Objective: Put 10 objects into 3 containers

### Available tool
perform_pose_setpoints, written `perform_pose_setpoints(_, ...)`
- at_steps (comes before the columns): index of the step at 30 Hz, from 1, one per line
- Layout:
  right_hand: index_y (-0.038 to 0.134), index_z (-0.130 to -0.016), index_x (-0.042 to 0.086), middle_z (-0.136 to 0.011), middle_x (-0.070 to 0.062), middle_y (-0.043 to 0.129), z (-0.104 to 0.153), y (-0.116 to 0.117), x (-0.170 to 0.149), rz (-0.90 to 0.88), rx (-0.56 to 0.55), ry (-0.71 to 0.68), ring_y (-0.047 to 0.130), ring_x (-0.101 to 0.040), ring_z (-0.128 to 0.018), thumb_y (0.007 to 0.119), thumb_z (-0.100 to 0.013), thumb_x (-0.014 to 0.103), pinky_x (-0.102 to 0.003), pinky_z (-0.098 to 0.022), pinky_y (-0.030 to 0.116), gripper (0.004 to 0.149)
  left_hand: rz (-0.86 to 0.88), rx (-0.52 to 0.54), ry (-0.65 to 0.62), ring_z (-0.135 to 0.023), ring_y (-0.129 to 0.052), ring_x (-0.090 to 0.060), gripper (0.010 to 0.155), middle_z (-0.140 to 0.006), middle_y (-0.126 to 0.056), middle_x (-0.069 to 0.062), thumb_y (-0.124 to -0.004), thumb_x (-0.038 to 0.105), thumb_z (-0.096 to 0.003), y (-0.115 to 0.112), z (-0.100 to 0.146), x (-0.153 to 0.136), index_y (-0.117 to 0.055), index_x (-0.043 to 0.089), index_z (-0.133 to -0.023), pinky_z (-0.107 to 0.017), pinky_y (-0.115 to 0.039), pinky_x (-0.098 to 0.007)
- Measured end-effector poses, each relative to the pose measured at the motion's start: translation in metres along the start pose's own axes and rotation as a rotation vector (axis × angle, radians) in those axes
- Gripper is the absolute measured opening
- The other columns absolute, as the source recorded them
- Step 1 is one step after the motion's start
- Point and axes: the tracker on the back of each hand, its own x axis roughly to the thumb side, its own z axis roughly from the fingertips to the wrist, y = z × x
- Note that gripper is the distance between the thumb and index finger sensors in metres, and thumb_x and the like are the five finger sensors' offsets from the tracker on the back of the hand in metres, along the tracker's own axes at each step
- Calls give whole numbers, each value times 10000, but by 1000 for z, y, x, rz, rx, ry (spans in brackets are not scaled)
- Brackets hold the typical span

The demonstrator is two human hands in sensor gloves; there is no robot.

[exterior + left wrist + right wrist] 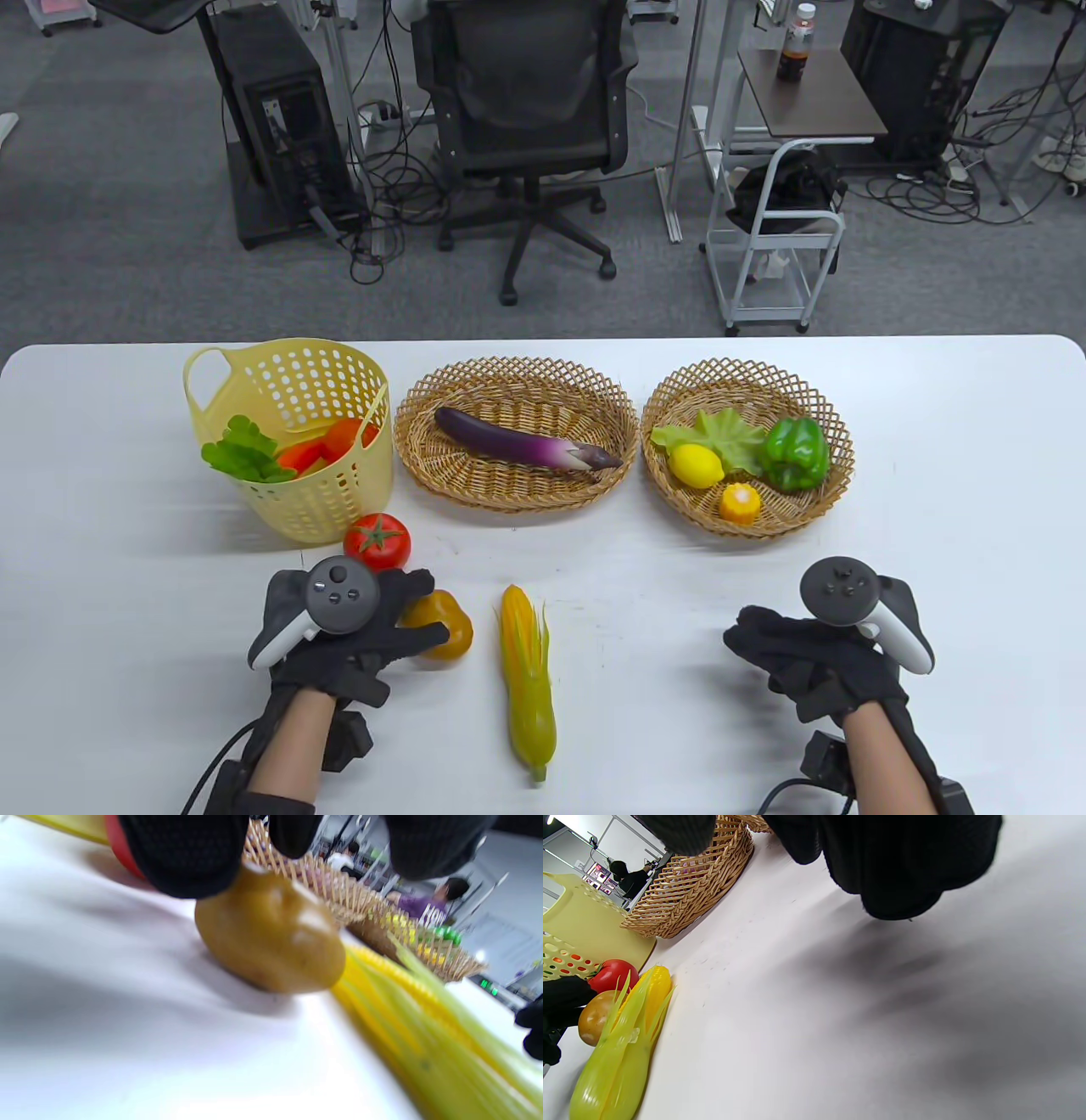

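A brown potato point(447, 630) lies on the white table point(933, 509). My left hand point(424, 609) reaches over it, thumb at its near side and fingers spread above it. In the left wrist view the fingertips point(186, 861) hang just over the potato point(271, 938), which rests on the table. A red tomato point(377, 540) and a corn cob point(526, 679) lie beside it. My right hand point(764, 645) rests empty on the table at the right.
A yellow plastic basket point(322, 501) holds lettuce and red vegetables. The middle wicker basket point(509, 373) holds an eggplant point(526, 443). The right wicker basket point(747, 378) holds a lemon point(694, 464), a green pepper point(793, 454), a lettuce leaf and a small corn piece.
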Motion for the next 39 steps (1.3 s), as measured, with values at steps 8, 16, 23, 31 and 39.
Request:
perform_pose_setpoints(8, 486, -1127, 11, -1024, -362, 667, 0, 0, 0, 1, 2, -8, 841, -497, -710, 606, -616, 521, -540, -517, 747, 732, -31, -94, 40, -1025, -628, -529, 852, -1205, -372, -295, -745, 670, -522, -12, -11, 6, -392, 278, -1192, -449, -852, -377)
perform_pose_setpoints(16, 486, -1127, 13, -1026, -358, 665, -1, 1, 0, -11, 14, -22, 841, -493, -713, 624, -610, 521, -539, -519, 747, 738, -162, -157, 42, -1050, -591, -513, 933, -1208, -376, -261, -760, 680, -493, -26, -8, 4, -372, 190, -1185, -481, -850, -398)
perform_pose_setpoints(23, 486, -1127, 14, -1026, -356, 666, 0, 1, 1, -9, 16, -20, 839, -492, -717, 622, -611, 520, -539, -523, 746, 735, -271, -61, -135, -1011, -748, -366, 957, -1185, -488, -118, -802, 688, -426, -34, -1, 7, -401, 211, -1153, -495, -888, -338)
perform_pose_setpoints(31, 484, -1128, 14, -1022, -355, 668, -1, 1, 1, -19, 22, -19, 836, -496, -720, 621, -611, 519, -547, -530, 740, 736, -284, 106, -196, -830, -901, -310, 981, -1079, -640, -163, -749, 762, -386, -30, 9, -2, -468, 168, -1114, -352, -916, -245)
perform_pose_setpoints(39, 481, -1128, 15, -1027, -354, 663, -1, 1, 1, -18, 20, -9, 831, -498, -728, 620, -611, 520, -551, -534, 737, 736, 23, 553, -170, -852, -881, -309, 976, -1097, -614, -156, -748, 762, -407, 55, 43, -17, -446, 174, -1125, -329, -901, -206)
